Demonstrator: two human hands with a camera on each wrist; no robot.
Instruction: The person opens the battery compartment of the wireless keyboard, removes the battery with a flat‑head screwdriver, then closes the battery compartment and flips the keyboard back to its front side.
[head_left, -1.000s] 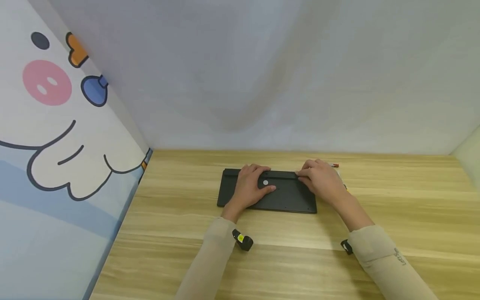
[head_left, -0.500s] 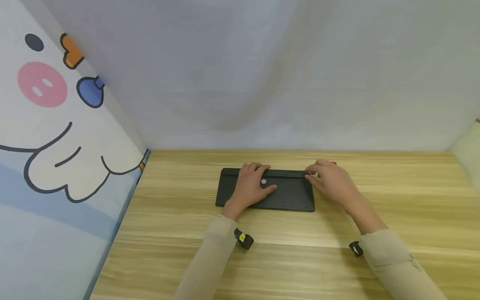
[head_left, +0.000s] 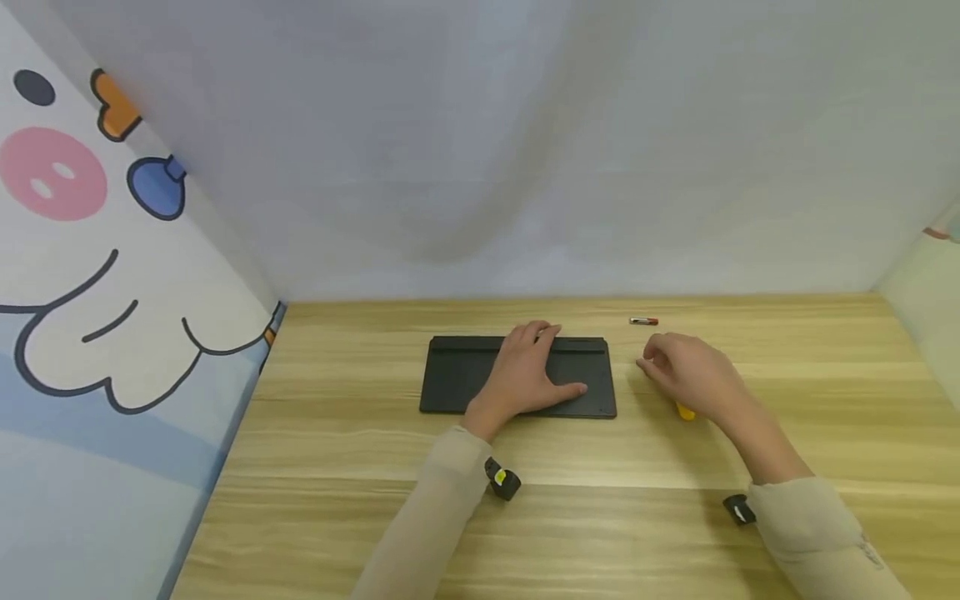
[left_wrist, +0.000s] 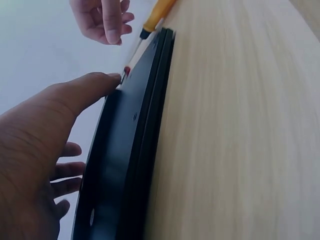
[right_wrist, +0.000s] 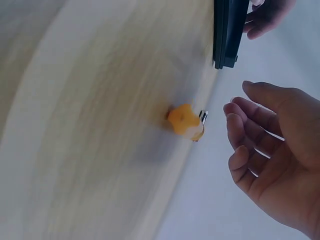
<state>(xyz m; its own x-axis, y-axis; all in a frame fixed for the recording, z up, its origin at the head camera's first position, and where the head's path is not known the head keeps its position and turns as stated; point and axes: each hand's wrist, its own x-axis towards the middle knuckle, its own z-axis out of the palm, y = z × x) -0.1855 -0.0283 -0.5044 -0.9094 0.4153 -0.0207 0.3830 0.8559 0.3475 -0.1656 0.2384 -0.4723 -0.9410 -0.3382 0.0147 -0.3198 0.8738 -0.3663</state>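
A thin black keyboard (head_left: pixel 457 375) lies underside up on the table, its raised bar along the far edge. Across its middle rests my left hand (head_left: pixel 519 371), thumb spread toward the right and fingers reaching the far edge. Right of the keyboard, my right hand (head_left: pixel 693 375) hovers with loosely bent fingers. Nothing shows between those fingers in the right wrist view, where the hand (right_wrist: pixel 285 145) is seen from the palm side. Partly hidden beneath it is a screwdriver with a yellow handle (head_left: pixel 686 412); its dark collar and shaft appear in the left wrist view.
A small battery (head_left: pixel 643 321) with a red end lies behind the right hand, near the table's back edge. A pale wall (head_left: pixel 570 167) rises behind the wooden table (head_left: pixel 337 450). At the left stands a panel with a cartoon print (head_left: pixel 60 250).
My right hand has left the keyboard's right end and moved right, uncovering the battery. My left hand has shifted right along the keyboard, covering the round white spot. The head view has turned slightly right.
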